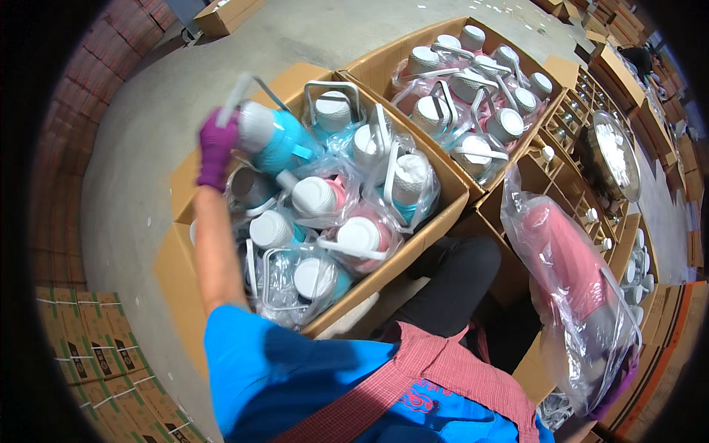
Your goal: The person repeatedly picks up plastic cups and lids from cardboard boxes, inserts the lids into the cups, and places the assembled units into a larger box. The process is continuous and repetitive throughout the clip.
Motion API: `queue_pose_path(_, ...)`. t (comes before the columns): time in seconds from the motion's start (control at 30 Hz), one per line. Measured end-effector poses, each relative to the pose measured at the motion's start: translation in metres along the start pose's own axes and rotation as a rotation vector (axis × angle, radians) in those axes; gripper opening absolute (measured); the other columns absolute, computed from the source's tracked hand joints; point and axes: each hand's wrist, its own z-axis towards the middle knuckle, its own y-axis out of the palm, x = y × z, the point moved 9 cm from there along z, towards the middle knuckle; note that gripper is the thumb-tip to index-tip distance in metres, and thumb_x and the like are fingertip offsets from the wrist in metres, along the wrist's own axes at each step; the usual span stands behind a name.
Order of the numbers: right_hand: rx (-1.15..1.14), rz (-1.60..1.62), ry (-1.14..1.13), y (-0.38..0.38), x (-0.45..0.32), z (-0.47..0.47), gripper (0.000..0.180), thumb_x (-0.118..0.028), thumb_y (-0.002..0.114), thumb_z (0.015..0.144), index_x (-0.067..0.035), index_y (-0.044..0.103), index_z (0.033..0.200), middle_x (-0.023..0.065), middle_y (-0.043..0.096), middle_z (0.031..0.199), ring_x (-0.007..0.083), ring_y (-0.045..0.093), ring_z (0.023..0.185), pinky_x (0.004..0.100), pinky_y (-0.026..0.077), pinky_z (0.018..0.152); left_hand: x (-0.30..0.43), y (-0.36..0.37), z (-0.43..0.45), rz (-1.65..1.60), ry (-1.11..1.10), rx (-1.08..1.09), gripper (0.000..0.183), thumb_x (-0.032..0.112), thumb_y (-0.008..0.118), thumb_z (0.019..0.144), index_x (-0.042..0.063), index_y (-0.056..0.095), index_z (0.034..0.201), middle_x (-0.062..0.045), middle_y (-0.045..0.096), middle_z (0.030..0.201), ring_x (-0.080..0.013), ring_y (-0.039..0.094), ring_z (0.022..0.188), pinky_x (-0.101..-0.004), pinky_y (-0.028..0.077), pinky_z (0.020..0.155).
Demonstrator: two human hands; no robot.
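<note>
My left hand (217, 145), in a purple glove, grips a blue insulated jug (285, 145) near its grey top and raised carry handle. That jug leans over the far left part of an open carton (388, 260) of bagged blue and pink jugs with white lids. At the lower right, my right hand (616, 390), also gloved in purple, holds a pink insulated jug (570, 255) in a clear plastic bag. Most of the right hand is hidden behind the jug's grey end and the plastic. Motion blurs the left hand.
A second carton (399, 47) of pink jugs adjoins the first. Divided cartons (559, 149) stand on the right, with a metal bowl (628, 160) of small white pieces over them. Stacked cartons (105, 343) line the left. My dark-trousered knee (471, 266) is beside the near carton.
</note>
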Motion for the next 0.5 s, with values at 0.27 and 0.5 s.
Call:
queue_pose_path(0.27,0.095,0.271,0.046,-0.031,0.014,-0.001,0.043,-0.028,0.052,0.098,0.001,0.052,0.130,0.0137,0.053,0.126,0.0247,0.053,0.113,0.0374,0.043,0.096,-0.029,-0.209,-0.119,0.021,0.298,0.015,0.064,-0.008,0.047,0.081,0.005,0.048,0.144,-0.011,0.065,0.107,-0.0192,0.061,0.086,-0.0324,0.052,0.079)
queue_pose_path(0.5,0.189,0.294,-0.007,-0.063,-0.029,0.062,0.038,-0.029,0.055,0.097,-0.001,0.055,0.122,0.0099,0.053,0.116,0.0206,0.052,0.103,0.0341,0.041,0.088,0.023,-0.087,-0.253,-0.443,-0.198,0.145,0.028,0.003,0.053,0.094,-0.005,0.060,0.120,-0.023,0.067,0.105,-0.0368,0.065,0.102,-0.0437,0.050,0.089)
